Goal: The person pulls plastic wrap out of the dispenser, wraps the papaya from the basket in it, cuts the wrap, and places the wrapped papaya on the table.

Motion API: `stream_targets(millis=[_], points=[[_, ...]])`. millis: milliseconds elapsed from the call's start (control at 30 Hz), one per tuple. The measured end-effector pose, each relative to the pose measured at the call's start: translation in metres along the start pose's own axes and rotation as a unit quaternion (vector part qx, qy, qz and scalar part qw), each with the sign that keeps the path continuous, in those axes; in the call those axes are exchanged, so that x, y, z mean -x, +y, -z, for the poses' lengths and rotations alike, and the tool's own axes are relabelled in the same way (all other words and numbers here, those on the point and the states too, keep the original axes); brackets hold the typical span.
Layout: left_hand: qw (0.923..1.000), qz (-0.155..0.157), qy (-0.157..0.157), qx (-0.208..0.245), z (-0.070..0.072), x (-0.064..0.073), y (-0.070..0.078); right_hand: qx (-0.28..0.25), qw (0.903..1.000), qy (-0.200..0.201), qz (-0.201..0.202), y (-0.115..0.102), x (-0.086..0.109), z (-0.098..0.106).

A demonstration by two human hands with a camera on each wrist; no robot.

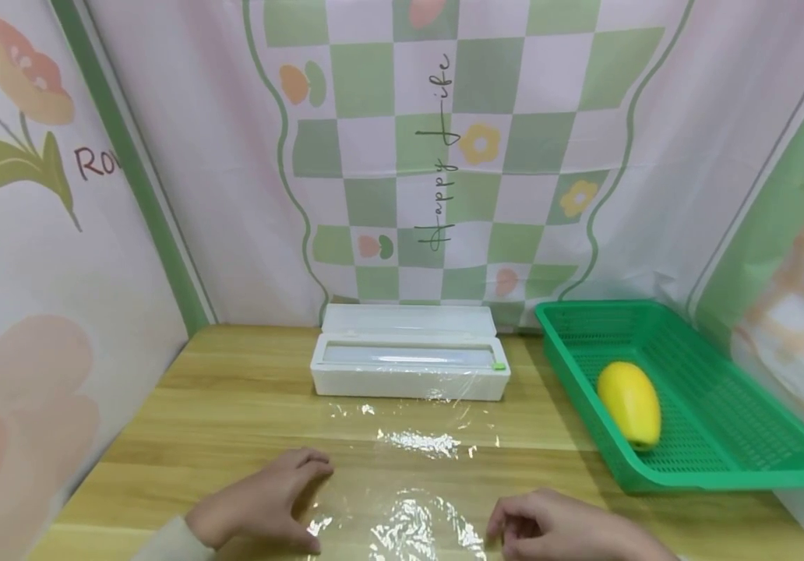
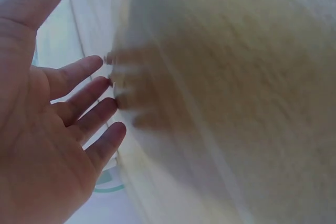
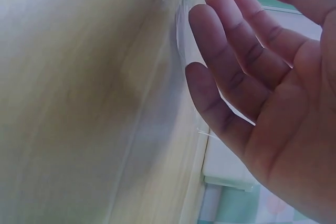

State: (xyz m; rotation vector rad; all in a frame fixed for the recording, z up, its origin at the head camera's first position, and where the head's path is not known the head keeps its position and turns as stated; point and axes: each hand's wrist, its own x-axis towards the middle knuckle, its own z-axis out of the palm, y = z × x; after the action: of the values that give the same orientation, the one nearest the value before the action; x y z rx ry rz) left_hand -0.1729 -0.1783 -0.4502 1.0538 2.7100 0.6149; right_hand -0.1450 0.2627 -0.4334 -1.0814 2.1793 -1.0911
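A sheet of clear cling film (image 1: 409, 520) lies spread over the wooden table in front of me, shiny and wrinkled. My left hand (image 1: 269, 499) is at its left side, fingers spread and lightly bent, with nothing in the palm in the left wrist view. On the right side my right hand (image 1: 549, 526) hovers low by the film, its fingers loosely bent; in the right wrist view the palm holds nothing. Whether any fingertip touches the film I cannot tell. Beyond the film stands a white cling film dispenser (image 1: 409, 382) with its lid (image 1: 409, 319) raised.
A green plastic basket (image 1: 724, 479) stands at the right, with a yellow oblong fruit (image 1: 629, 405) inside. At its front the dispenser carries a small green slider (image 1: 498, 365). Printed curtains (image 1: 423, 156) hang behind the table (image 1: 234, 382) and along both sides.
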Motion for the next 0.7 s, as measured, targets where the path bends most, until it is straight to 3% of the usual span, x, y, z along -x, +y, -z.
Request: stream_targets(millis=[200,367,567,700], points=[[1.0,0.007,0.0,-0.004,-0.001,0.002,0.0,0.034,0.9991,0.009,0.025,-0.002,-0.001,0.006],[0.9999,0.011,0.001,0.004,-0.001,0.002,0.0,0.068,0.9966,0.043,0.021,-0.01,0.006,0.022],[0.9999,0.01,0.004,0.012,-0.002,0.001,-0.002,0.145,0.9839,0.101,0.027,-0.03,0.015,0.066],[0.9998,0.011,0.006,0.012,-0.001,0.0,-0.003,0.162,0.9797,0.116,-0.027,-0.048,0.021,0.104]])
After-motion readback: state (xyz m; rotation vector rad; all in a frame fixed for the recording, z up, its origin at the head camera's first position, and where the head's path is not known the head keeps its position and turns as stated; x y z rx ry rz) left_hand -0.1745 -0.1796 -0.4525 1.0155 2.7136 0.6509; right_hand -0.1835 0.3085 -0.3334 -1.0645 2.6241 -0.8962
